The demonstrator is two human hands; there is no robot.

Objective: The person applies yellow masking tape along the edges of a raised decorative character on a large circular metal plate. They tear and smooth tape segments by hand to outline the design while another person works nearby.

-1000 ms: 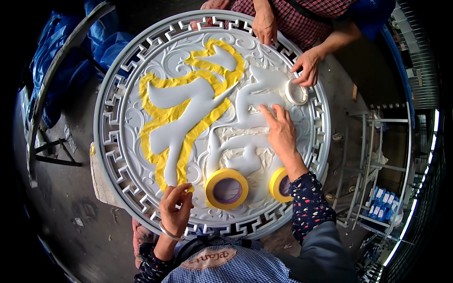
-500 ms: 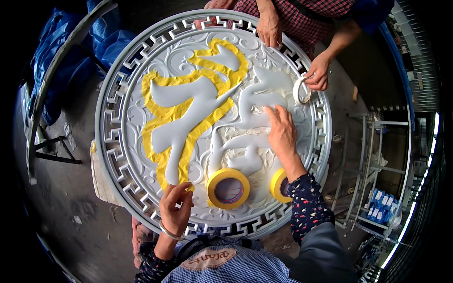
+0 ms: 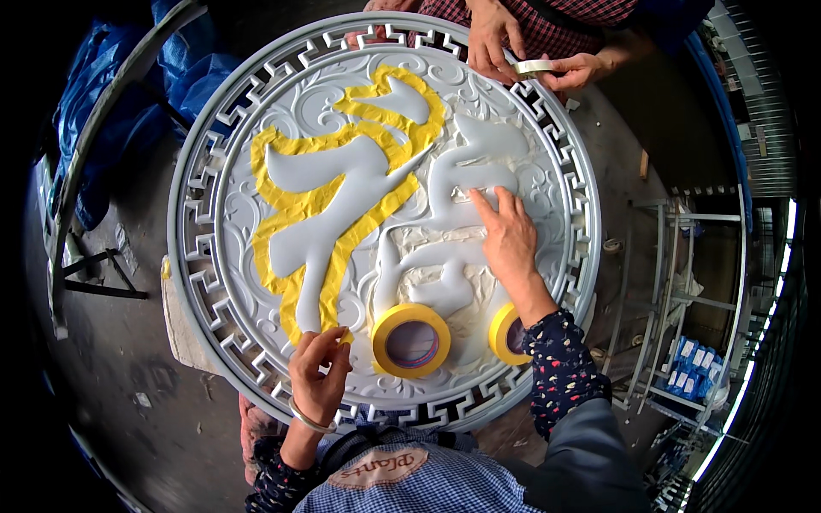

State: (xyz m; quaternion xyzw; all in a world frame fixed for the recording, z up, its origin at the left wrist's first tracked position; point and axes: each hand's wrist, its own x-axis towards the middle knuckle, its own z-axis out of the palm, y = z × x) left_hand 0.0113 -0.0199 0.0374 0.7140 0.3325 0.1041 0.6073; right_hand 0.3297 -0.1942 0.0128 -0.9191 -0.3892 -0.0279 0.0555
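A large round grey relief panel with a fretwork rim fills the space in front of me. Crumpled yellow masking tape outlines the smooth raised shape on its left half. At that outline's lower end my left hand pinches a small yellow tape piece between thumb and fingertips. My right hand rests on the raised shape at the right, fingers stretched out, near pale tape pressed around it. Two rolls of yellow tape, one whole in view and one partly behind my right sleeve, lie on the panel's near part.
Across the panel a co-worker's two hands hold a white tape roll over the rim. Blue plastic sheeting lies at far left. To the right stands a metal rack with blue packets.
The co-worker's hand has carried the white tape roll from the panel's right rim up to their other hand. The panel has shifted slightly leftward; my hands keep nearly the same pose.
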